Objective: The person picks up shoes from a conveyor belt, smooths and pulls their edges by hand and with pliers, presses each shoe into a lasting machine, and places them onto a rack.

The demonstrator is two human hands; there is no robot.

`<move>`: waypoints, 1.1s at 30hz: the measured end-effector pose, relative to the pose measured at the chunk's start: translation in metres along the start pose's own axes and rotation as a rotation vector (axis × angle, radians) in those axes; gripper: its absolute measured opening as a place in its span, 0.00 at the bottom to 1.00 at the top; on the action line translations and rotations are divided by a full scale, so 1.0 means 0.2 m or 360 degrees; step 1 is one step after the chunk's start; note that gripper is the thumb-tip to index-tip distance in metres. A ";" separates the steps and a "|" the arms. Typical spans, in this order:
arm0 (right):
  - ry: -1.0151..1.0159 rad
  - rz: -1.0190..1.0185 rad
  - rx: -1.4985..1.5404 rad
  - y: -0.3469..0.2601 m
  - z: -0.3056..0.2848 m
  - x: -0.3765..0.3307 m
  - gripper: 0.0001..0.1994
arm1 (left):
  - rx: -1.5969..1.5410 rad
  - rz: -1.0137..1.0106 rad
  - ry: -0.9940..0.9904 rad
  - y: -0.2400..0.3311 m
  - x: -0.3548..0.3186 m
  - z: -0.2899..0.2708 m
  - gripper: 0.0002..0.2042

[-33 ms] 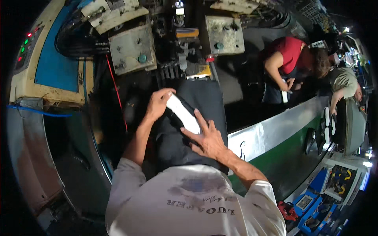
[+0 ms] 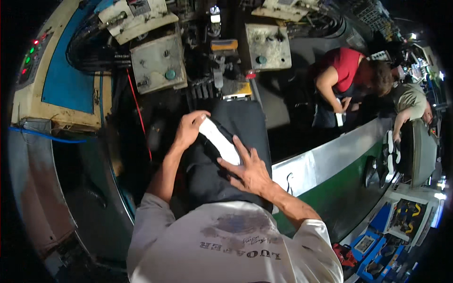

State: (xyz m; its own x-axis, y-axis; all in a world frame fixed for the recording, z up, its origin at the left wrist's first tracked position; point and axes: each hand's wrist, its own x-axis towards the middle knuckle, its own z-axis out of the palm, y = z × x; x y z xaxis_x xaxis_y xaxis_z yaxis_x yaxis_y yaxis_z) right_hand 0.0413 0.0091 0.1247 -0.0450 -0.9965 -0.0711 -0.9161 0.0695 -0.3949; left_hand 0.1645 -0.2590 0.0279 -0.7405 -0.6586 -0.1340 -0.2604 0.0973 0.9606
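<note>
A shoe [image 2: 218, 140] lies slantwise across my dark-trousered lap, its long white underside facing up and black material showing along its edges. My left hand [image 2: 189, 128] grips the far end, with the fingertips bent over the white tip. At the near end, my right hand [image 2: 247, 169] spreads its thumb and fingers to both sides of the shoe and holds it against my lap. Part of the near end is hidden under that hand.
A metal-edged green conveyor [image 2: 325, 198] runs along my right, with white-soled shoes [image 2: 390, 153] farther along. Machines with control boxes [image 2: 159, 61] stand ahead. A co-worker in red [image 2: 342, 70] holds a white piece; another person [image 2: 410, 104] reaches toward the shoes. Blue trays [image 2: 377, 257] are lower right.
My hands and the shoe keep almost the same place and hold. The view has shifted slightly, and the co-worker in red appears a little lower.
</note>
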 end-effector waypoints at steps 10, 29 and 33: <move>0.0876 0.0045 -0.0164 0.09 -0.81 0.71 0.33 | 0.0350 0.0383 0.0218 -0.31 0.50 0.18 0.24; 0.0975 0.0300 -0.0122 0.51 -0.78 1.56 0.36 | 0.0790 0.0211 0.0355 -0.35 0.44 0.34 0.19; 0.0792 0.0316 -0.0158 0.35 -0.71 1.52 0.42 | 0.0908 0.0139 0.0361 -0.35 0.40 0.36 0.19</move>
State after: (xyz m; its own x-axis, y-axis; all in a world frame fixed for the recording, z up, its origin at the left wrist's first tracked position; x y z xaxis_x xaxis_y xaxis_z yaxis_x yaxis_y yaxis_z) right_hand -0.0932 -0.2948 0.2049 -0.3818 -0.8685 0.3161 -0.9031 0.2778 -0.3276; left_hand 0.0796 -0.2645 -0.0671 -0.6401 -0.7663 0.0547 -0.5412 0.5003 0.6759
